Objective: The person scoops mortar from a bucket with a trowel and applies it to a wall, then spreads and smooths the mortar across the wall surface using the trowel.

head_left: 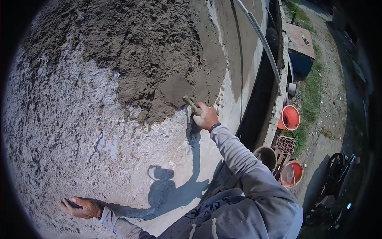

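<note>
My right hand point(207, 116) is closed round the handle of a trowel point(176, 90). The broad trowel blade is coated in grey-brown mortar and lies against the lower edge of the wet mortar point(149, 47) on the wall. Rough and lumpy on the left, that mortar is smoother in a strip just right of the blade. Low on the left, my left hand point(82, 208) is held at the pale bare wall point(99, 159), fingers apart and slightly bent, holding nothing. Whether its palm touches the wall I cannot tell.
A long pale metal bar point(262, 38) slants at the upper right. Beyond a ledge point(279, 99) stand two red buckets point(291, 118) point(291, 174), a brown bucket point(266, 158), a perforated brick point(285, 145) and a blue box point(301, 61). My shadow falls across the lower wall.
</note>
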`<state>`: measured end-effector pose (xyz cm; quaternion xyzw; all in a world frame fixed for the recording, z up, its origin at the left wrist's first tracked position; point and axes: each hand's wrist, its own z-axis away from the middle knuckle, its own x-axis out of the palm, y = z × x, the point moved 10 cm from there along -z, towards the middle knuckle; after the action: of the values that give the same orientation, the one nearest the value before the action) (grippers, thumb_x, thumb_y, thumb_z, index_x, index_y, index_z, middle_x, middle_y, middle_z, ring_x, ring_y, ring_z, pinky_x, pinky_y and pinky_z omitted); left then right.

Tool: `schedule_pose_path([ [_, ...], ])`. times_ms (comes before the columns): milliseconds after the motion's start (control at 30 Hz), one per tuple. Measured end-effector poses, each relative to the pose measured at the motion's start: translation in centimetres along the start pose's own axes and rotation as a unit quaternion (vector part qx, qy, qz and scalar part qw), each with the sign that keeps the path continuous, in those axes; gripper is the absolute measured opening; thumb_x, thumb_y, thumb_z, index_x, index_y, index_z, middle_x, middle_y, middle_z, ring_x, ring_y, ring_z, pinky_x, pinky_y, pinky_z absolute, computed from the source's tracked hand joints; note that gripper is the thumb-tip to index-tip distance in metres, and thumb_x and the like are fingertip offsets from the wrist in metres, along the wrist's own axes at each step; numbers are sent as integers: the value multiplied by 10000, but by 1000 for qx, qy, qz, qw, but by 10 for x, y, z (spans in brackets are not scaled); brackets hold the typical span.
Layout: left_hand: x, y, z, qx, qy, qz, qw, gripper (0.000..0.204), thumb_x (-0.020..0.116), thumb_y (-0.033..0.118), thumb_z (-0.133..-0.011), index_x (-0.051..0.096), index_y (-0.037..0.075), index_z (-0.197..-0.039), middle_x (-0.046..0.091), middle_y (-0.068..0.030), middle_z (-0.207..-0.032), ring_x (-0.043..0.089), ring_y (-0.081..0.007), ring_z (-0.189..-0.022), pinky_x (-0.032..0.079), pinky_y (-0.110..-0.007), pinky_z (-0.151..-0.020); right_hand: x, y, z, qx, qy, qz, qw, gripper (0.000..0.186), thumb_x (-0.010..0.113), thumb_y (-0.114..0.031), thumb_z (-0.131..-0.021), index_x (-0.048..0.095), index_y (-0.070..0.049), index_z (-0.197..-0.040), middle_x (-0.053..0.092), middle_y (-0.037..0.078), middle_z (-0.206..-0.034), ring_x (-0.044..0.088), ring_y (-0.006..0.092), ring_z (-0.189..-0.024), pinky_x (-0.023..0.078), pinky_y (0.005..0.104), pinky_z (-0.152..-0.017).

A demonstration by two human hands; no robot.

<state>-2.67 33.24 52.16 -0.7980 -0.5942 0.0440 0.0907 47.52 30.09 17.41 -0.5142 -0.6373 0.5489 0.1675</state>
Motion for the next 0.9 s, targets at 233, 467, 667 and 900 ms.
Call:
schedule_pose_path([
  [233, -6, 18, 1, 21, 23, 33, 999, 360, 492, 238, -916, 502, -33, -1153, 430, -235, -1274, 421, -359, -1192, 386, -468, -956, -19, 39, -56, 22, -36, 52, 998, 333, 616, -172, -623, 590, -53, -933, 604, 223, -703, 592, 402, -705, 487, 450, -670],
  [467, -1, 17, 2, -11, 51, 50, 997, 416, 485, 306, -914, 517, -39, -1144, 438, -239, -1265, 432, -364, -1182, 398, -472, -952, -34, 55, -89, 58, -31, 50, 997, 448, 580, -203, -608, 610, -3, -1009, 614, 256, -901, 588, 397, -865, 478, 409, -803],
  [667, 0, 19, 5, -21, 36, 49, 998, 389, 485, 286, -916, 509, -24, -1151, 422, -221, -1286, 426, -348, -1190, 401, -468, -957, -18, 116, -131, 35, -91, 110, 989, 339, 620, -147, -573, 654, -46, -895, 625, 210, -894, 604, 323, -907, 491, 368, -790],
  [900, -5, 18, 3, 3, 39, 23, 999, 386, 480, 284, -921, 492, -19, -1161, 398, -232, -1297, 416, -360, -1193, 407, -469, -950, -17, 88, -129, -132, -156, -3, 979, 107, 546, -96, -658, 546, -4, -602, 542, 92, -539, 536, 185, -434, 434, 339, -418],
])
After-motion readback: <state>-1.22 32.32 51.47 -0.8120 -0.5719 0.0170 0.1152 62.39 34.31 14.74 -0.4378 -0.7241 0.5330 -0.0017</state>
